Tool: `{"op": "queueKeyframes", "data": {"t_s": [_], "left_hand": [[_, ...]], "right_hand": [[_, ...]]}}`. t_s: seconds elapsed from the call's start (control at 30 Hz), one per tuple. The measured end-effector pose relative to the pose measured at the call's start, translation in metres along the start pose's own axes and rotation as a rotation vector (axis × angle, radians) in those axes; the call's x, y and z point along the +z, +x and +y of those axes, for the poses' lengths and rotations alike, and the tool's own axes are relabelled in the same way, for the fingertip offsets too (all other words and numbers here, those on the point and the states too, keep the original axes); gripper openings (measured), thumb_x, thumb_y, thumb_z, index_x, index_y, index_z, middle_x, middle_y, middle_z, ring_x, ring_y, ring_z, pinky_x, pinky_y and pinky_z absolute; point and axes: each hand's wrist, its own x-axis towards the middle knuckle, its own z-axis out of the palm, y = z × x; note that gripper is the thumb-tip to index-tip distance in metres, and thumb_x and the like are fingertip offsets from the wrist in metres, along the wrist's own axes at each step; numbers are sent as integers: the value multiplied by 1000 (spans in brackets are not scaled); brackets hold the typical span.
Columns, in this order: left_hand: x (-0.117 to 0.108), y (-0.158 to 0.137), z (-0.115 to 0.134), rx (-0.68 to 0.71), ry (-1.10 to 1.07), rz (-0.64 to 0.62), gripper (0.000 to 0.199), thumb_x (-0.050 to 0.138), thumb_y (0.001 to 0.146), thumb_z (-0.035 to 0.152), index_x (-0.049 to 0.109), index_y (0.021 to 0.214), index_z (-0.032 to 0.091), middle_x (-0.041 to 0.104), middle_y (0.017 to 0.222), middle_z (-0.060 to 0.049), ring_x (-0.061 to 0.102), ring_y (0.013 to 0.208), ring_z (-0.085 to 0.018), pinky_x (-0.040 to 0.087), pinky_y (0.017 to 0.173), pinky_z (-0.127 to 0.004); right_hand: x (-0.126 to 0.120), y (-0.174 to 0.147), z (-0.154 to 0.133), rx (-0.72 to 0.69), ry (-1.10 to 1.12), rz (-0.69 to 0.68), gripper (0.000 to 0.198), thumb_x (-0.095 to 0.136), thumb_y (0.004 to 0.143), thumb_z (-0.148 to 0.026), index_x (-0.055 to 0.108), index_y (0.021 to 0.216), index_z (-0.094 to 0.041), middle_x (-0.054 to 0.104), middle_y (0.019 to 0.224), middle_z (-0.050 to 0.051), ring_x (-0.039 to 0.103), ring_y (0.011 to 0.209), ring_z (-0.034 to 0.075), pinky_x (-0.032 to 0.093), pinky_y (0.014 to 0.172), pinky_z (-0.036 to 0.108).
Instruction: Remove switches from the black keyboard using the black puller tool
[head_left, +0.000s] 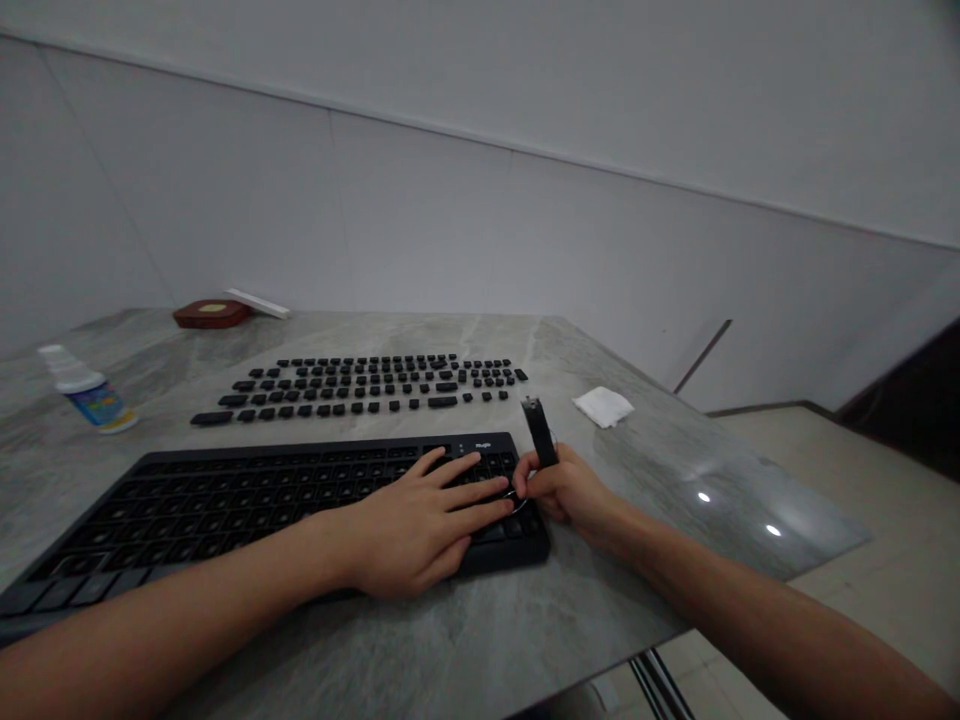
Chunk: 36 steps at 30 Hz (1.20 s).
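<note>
A black keyboard (247, 495) lies on the table, most of its keycaps off and the bare switch sockets showing. A few caps still sit along its front left row. My left hand (420, 515) rests over the keyboard's right part, palm down with the fingers spread. My right hand (566, 485) is closed around a black keycap puller (540, 432) with thin wire loops. One wire loop reaches down at the number pad, close to my left fingertips. Behind the keyboard, loose black keycaps (360, 380) lie sorted in rows.
A spray bottle (90, 392) stands at the left. A reddish-brown case (212, 314) and a white flat bar (259, 303) lie by the wall. Folded white tissue (604, 406) is on the right. The grey marbled table (705, 530) ends at a slanting right edge.
</note>
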Motion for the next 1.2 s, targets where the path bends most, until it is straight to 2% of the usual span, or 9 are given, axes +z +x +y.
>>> {"op": "queueKeyframes", "data": {"t_s": [0.07, 0.2, 0.33, 0.53, 0.7, 0.83, 0.93, 1.1, 1.2], "left_hand": [[0, 0, 0, 1, -3, -5, 63, 43, 92, 21, 27, 153, 27, 33, 156, -3, 25, 144, -38, 19, 115, -63], [-2, 1, 0, -9, -9, -32, 65, 43, 92, 20, 24, 154, 29, 31, 157, -2, 23, 145, -37, 18, 116, -63], [-3, 2, 1, 5, -8, -54, 67, 41, 93, 20, 18, 155, 28, 28, 158, -2, 20, 146, -36, 15, 117, -62], [-4, 2, 1, 15, -38, -62, 67, 40, 93, 18, 19, 155, 24, 28, 157, -4, 20, 146, -38, 15, 114, -68], [-5, 2, 1, 3, -38, -87, 68, 41, 91, 17, 19, 155, 25, 26, 158, -2, 17, 147, -36, 12, 116, -66], [-5, 3, 1, -14, -40, -92, 66, 40, 92, 17, 22, 155, 26, 27, 157, -1, 17, 147, -35, 12, 116, -65], [-4, 2, 1, 0, -47, -50, 65, 42, 92, 17, 23, 154, 26, 31, 156, -2, 20, 146, -35, 15, 116, -65], [-1, 0, 1, -9, -29, -34, 65, 42, 91, 17, 26, 153, 23, 33, 155, -5, 21, 145, -37, 18, 114, -67], [0, 1, 1, -14, -10, -57, 64, 42, 91, 17, 28, 153, 23, 29, 157, -4, 22, 145, -39, 18, 114, -68]], "right_hand": [[1, -2, -1, -58, -46, 17, 12, 52, 48, -20, 60, 54, -15, 30, 36, -5, 23, 38, 7, 15, 42, 24], [4, -7, -2, -244, -175, 68, 12, 53, 50, -21, 63, 50, -14, 47, 45, 0, 39, 50, 11, 31, 52, 25], [6, -9, 0, -280, -182, 81, 13, 52, 51, -21, 63, 49, -16, 51, 47, 0, 42, 52, 12, 34, 56, 26], [7, -7, 6, -333, -145, 130, 14, 52, 51, -21, 63, 47, -16, 51, 46, 0, 40, 49, 11, 34, 54, 26], [9, -8, 7, -367, -78, 149, 13, 52, 50, -20, 63, 45, -17, 45, 41, -1, 41, 49, 12, 33, 53, 26], [9, -8, 8, -377, -49, 155, 13, 52, 50, -20, 63, 44, -17, 41, 39, -1, 38, 47, 12, 27, 47, 25], [7, -6, 12, -370, -20, 160, 12, 53, 50, -19, 63, 44, -16, 38, 37, -2, 33, 43, 9, 22, 43, 24], [0, -2, 16, -308, 199, 159, 10, 52, 48, -21, 61, 46, -16, 32, 34, -5, 23, 35, 7, 13, 38, 22], [0, -1, 13, -299, 132, 120, 10, 54, 48, -20, 61, 46, -15, 34, 35, -4, 26, 35, 7, 15, 37, 22]]}}
